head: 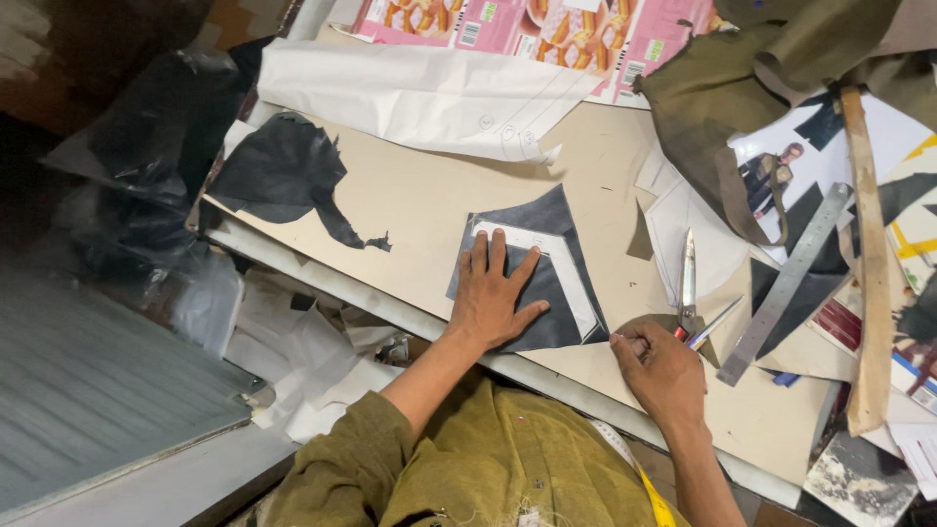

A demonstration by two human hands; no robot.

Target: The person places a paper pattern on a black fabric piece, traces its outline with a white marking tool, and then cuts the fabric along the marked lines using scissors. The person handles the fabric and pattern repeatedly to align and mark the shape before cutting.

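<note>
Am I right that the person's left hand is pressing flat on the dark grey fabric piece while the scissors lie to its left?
Not quite: in the head view, the left hand does press the dark grey fabric piece, but the scissors lie to its right, beside the right hand.

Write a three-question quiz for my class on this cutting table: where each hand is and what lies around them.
1. True or false: the left hand lies flat on the dark grey fabric piece.
2. Which is nearest the right hand? A the scissors; B the black fabric scrap; C the white paper sheet.
3. What long tool lies between the scissors and the wooden stick?

Key
1. True.
2. A.
3. A metal ruler.
</note>
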